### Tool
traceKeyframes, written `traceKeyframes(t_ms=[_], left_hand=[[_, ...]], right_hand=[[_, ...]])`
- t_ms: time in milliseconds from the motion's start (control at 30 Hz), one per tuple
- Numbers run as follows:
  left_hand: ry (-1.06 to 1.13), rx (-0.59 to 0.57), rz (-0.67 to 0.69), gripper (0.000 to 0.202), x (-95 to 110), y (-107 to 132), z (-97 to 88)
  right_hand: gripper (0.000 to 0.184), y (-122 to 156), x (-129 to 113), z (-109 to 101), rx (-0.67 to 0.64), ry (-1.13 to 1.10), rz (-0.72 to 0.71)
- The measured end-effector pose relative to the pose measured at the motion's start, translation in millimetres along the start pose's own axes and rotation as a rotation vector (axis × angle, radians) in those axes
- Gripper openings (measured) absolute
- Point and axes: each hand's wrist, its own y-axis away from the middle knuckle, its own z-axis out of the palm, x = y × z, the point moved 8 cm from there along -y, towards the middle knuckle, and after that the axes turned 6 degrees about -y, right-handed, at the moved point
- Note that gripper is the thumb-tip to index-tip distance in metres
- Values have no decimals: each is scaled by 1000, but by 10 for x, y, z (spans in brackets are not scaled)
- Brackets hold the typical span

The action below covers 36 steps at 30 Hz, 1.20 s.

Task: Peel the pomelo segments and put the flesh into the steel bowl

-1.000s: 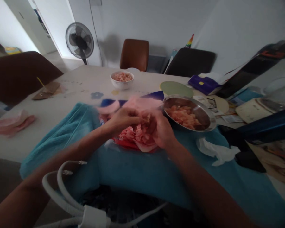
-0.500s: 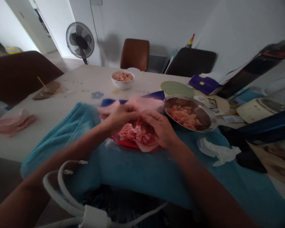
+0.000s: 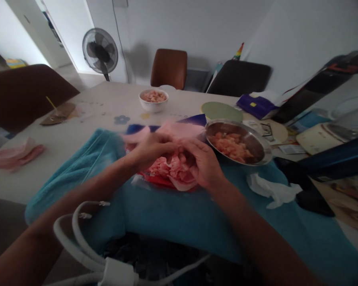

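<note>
My left hand (image 3: 158, 149) and my right hand (image 3: 204, 161) meet over the middle of the blue towel, fingertips pinched close together. Between them is a small pink piece, mostly hidden by the fingers. Just below lies a pile of thin, crumpled pink pieces (image 3: 179, 171), on red and clear plastic (image 3: 156, 180). Larger pink sheets (image 3: 181, 130) spread behind the hands. To the right, a metal bowl (image 3: 264, 153) holds peach-pink pieces (image 3: 231, 147). What the pieces are made of, I cannot make out.
A white bowl (image 3: 153, 106) of similar pieces stands farther back. The blue towel (image 3: 179, 214) covers the table's front edge. White crumpled tissue (image 3: 274, 190) and a black flat object (image 3: 313, 198) lie right. Pink material (image 3: 16, 155) lies left. White cables (image 3: 77, 242) hang in front.
The fingers have shifted slightly against each other, with the right fingertips turned a little more downward. The bowls and pile stay where they were.
</note>
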Motion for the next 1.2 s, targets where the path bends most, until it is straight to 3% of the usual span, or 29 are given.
traceKeyframes(t_ms=[300, 500, 733, 967, 1200], left_hand=[[-89, -17, -11, 14, -9, 24, 75], [43, -40, -79, 14, -66, -5, 36], [74, -57, -87, 17, -44, -4, 18], [-32, -3, -112, 16, -116, -14, -49], [164, -55, -176, 14, -56, 7, -16]], right_hand=[[17, 97, -76, -40, 195, 122, -240], [22, 33, -22, -27, 98, 18, -81], [21, 20, -78, -11, 77, 79, -161], [21, -13, -37, -47, 64, 95, -47], [23, -13, -81, -46, 45, 62, 13]])
